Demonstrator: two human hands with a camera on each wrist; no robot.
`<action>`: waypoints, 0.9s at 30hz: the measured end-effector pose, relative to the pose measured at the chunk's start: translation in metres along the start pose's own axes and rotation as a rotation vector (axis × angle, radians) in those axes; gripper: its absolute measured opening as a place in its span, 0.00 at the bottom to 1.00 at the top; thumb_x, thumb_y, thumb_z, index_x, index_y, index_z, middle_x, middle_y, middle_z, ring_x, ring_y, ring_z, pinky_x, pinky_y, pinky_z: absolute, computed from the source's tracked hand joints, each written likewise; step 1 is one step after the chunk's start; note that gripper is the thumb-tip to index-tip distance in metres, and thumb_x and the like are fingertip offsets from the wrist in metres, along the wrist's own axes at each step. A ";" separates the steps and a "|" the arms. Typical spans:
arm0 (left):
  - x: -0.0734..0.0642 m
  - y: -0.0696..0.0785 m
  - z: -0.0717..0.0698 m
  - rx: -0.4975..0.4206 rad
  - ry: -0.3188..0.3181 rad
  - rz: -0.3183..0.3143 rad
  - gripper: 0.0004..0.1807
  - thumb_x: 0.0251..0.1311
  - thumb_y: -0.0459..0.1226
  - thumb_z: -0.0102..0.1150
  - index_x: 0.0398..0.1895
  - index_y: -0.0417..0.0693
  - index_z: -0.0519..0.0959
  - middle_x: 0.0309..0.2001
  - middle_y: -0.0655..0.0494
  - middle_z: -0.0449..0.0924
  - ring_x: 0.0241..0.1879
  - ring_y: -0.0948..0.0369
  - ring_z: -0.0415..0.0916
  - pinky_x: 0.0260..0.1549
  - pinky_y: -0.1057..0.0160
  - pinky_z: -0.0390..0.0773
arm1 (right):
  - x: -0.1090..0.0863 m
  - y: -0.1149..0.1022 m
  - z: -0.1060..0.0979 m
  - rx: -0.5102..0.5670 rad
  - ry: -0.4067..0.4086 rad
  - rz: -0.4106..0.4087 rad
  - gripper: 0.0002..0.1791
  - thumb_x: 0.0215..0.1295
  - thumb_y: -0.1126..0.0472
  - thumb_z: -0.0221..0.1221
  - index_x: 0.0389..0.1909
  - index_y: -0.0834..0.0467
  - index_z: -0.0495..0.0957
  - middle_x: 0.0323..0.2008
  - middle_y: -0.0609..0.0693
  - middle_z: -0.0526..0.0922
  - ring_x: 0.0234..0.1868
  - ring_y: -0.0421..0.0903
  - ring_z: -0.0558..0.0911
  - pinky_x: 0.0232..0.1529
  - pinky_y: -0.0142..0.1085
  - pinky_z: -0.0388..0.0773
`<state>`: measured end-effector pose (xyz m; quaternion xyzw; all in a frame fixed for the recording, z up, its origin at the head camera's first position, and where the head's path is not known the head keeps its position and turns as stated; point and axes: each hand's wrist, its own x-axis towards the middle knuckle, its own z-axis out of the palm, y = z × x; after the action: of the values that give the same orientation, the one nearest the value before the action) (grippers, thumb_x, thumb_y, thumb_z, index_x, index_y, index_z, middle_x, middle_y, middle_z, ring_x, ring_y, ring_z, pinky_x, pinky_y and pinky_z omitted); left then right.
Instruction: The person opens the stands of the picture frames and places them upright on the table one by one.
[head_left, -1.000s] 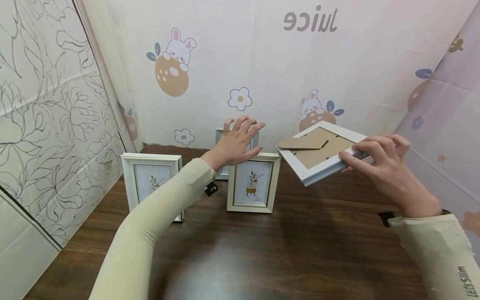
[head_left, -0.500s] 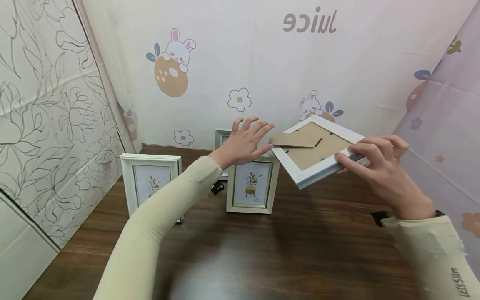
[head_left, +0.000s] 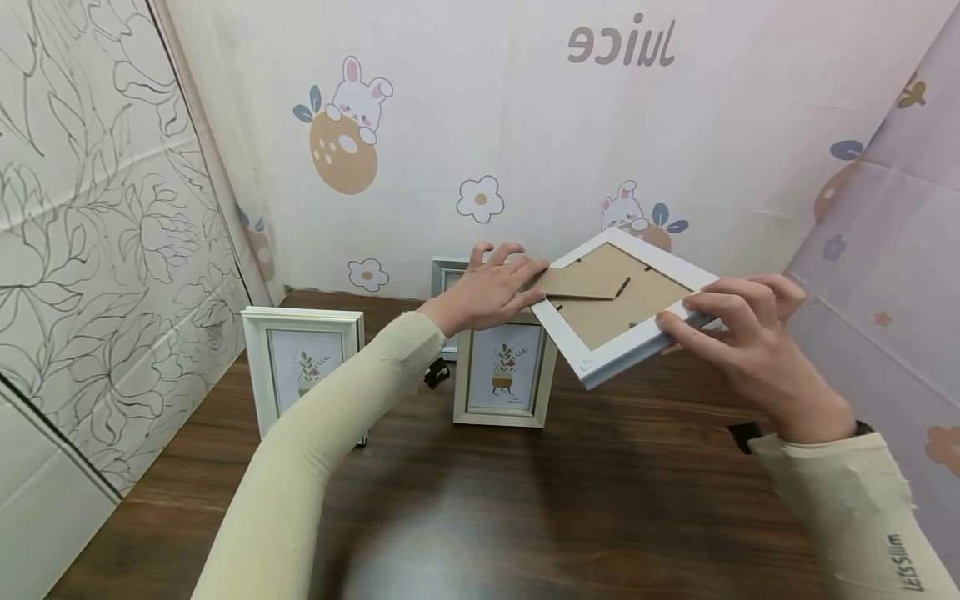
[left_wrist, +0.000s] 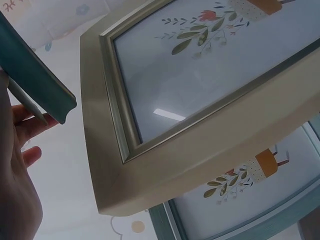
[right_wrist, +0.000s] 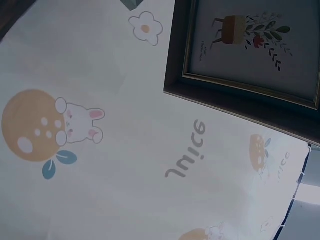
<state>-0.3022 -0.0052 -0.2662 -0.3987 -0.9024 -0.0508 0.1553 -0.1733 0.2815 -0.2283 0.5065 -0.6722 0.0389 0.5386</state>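
A white picture frame is held tilted in the air, its brown backing board facing up and its easel stand lifted at an angle. My right hand grips the frame's right edge, thumb above and fingers wrapped round the side. At the left corner, my left hand pinches the stand's free end between thumb and fingers. The left wrist view catches part of this hand beside the frame's edge. Its printed plant picture shows on the front in the right wrist view, inside the dark-looking border.
Below my left hand stands a cream picture frame, with a blue-grey frame partly hidden behind it. Another white frame stands at left, partly covered by my sleeve. Behind the brown wooden table hangs a printed curtain.
My left hand has moved right and taken hold of the stand's end. My right hand has brought the frame leftward toward it. The standing frames have not moved.
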 end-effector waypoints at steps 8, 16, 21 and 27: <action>-0.001 -0.001 0.001 -0.006 0.029 0.038 0.29 0.78 0.53 0.35 0.75 0.51 0.61 0.71 0.59 0.66 0.74 0.57 0.46 0.63 0.47 0.40 | -0.001 0.000 0.002 0.004 0.007 0.002 0.19 0.76 0.53 0.46 0.63 0.43 0.75 0.39 0.61 0.70 0.40 0.61 0.65 0.43 0.58 0.47; -0.003 -0.003 -0.001 0.027 0.045 0.030 0.29 0.78 0.53 0.35 0.75 0.51 0.61 0.71 0.58 0.65 0.74 0.57 0.47 0.63 0.47 0.40 | -0.003 0.001 0.003 0.020 0.009 0.007 0.18 0.75 0.51 0.47 0.60 0.45 0.77 0.37 0.61 0.71 0.39 0.62 0.66 0.42 0.58 0.48; -0.004 -0.006 -0.005 0.046 0.100 0.033 0.28 0.78 0.51 0.37 0.73 0.49 0.63 0.69 0.55 0.68 0.73 0.56 0.49 0.62 0.45 0.42 | -0.006 0.004 0.003 0.035 -0.017 0.004 0.20 0.75 0.50 0.46 0.62 0.44 0.76 0.38 0.61 0.71 0.39 0.62 0.65 0.43 0.57 0.48; -0.006 -0.007 -0.014 0.052 0.152 0.023 0.28 0.77 0.51 0.38 0.73 0.48 0.64 0.68 0.54 0.68 0.73 0.55 0.49 0.62 0.44 0.42 | -0.008 0.005 0.004 0.037 -0.022 0.009 0.20 0.75 0.49 0.46 0.62 0.44 0.76 0.37 0.61 0.71 0.39 0.62 0.66 0.43 0.57 0.48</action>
<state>-0.3004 -0.0171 -0.2545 -0.4001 -0.8843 -0.0557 0.2340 -0.1803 0.2863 -0.2335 0.5137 -0.6797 0.0483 0.5214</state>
